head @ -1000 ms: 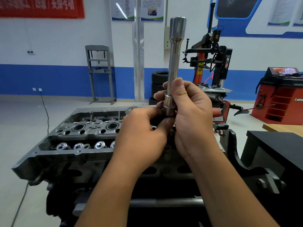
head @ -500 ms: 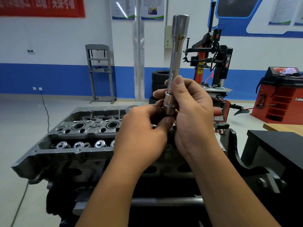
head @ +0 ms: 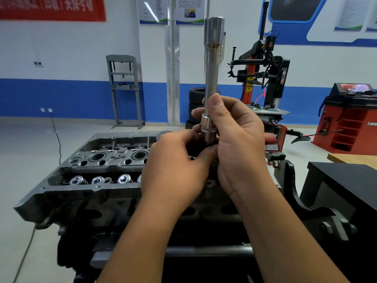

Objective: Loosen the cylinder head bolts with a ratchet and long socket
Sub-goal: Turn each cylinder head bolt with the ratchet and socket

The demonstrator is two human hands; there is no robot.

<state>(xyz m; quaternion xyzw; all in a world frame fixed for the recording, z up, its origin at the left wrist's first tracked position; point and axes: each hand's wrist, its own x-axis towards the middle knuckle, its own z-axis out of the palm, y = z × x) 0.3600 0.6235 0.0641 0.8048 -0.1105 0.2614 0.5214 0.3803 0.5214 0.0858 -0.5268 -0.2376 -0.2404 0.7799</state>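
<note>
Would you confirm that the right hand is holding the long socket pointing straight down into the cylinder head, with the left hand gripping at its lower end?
Not quite: the head view shows the long socket pointing upward, held above the cylinder head, not down into it. The rest stands: the right hand holds it and the left hand grips at its lower end.

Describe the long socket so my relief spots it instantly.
Find the grey cylinder head in front of the person. Above its right end, both hands meet: the right hand holds the long socket upright. It is the only polished steel tube, flared at top.
</note>
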